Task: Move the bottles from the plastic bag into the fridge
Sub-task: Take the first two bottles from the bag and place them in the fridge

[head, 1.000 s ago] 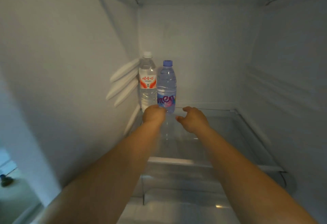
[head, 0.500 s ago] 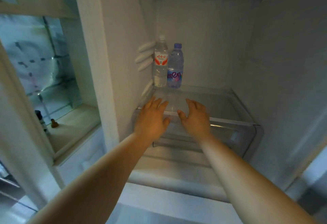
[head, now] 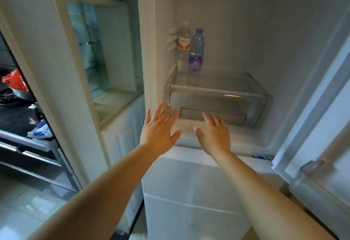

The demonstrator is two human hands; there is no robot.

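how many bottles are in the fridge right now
2, upright at the back left above the clear drawer: the white-capped bottle by the left wall, the blue-capped bottle just right. None looks hidden.

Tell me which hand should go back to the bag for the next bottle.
Left, probably. The left hand is empty and open, nearer the fridge's left edge and the room beyond; the right hand, also empty, sits deeper right. No bag is clearly visible.

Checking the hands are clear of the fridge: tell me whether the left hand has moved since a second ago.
Yes. The left hand has pulled back toward the person, from beside the blue-capped bottle at the shelf's rear to in front of the clear drawer.
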